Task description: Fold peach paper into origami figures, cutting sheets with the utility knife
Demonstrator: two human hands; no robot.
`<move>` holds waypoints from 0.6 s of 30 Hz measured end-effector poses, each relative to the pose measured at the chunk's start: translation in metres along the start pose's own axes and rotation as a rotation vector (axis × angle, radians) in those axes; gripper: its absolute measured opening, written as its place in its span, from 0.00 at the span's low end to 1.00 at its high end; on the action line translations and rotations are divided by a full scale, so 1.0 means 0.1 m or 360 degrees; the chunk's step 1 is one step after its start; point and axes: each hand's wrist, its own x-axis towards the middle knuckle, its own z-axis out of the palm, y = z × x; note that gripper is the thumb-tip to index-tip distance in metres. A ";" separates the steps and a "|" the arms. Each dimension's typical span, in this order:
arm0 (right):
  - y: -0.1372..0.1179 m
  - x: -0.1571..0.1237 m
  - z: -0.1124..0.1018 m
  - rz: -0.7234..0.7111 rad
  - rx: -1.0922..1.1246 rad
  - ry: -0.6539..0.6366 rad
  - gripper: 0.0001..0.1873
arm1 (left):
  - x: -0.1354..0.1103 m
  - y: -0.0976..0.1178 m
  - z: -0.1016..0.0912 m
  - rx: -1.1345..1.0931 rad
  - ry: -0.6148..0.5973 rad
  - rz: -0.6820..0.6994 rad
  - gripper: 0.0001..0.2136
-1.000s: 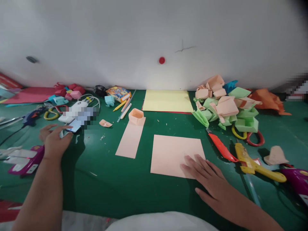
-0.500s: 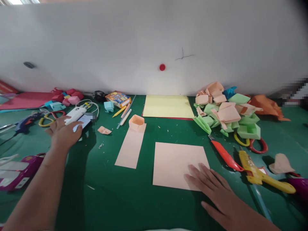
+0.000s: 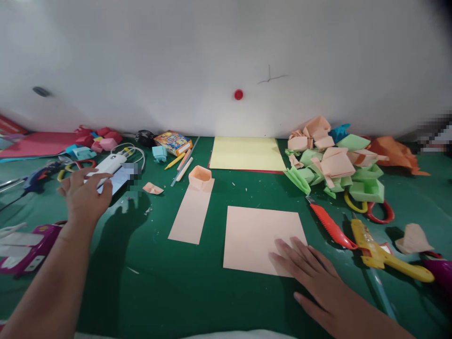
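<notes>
My right hand [image 3: 314, 278] lies flat with fingers spread over the lower right corner of a peach paper sheet [image 3: 259, 238]. Off to the left, my left hand [image 3: 84, 195] hovers with curved, parted fingers at the near end of a phone [image 3: 122, 178]; whether it touches the phone is hard to tell. A white device with a cable [image 3: 112, 161] sits just beyond those fingers. Between my hands, a small folded peach paper box [image 3: 200, 176] stands at the far end of a peach paper strip [image 3: 189, 219].
Right: a pile of folded papers [image 3: 332, 165], a red cutter [image 3: 332, 226], a yellow glue gun [image 3: 381, 254] and scissors [image 3: 379, 213]. Left: a purple device [image 3: 33, 249] and a blue tool [image 3: 42, 176]. Yellow sheets [image 3: 247, 154] lie against the white wall [image 3: 176, 70].
My left hand has drawn back slightly to the left, away from the middle of the phone. My right hand stays on the peach sheet. The view has tilted a little.
</notes>
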 end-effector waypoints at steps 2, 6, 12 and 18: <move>0.00 -0.01 0.00 0.0000 -0.0007 -0.0005 0.37 | -0.03 0.03 -0.05 0.0080 0.0117 0.0045 0.20; 0.00 -0.01 -0.01 -0.0007 -0.0032 -0.0034 0.36 | -0.12 0.13 -0.10 0.0227 0.0236 0.0071 0.22; -0.01 -0.01 -0.02 0.0004 -0.0019 -0.0018 0.37 | -0.50 0.52 0.01 0.0318 0.0091 0.0200 0.22; -0.03 0.00 -0.04 -0.0003 -0.0039 0.0014 0.38 | -1.08 1.14 0.04 0.0089 -0.0127 0.0712 0.18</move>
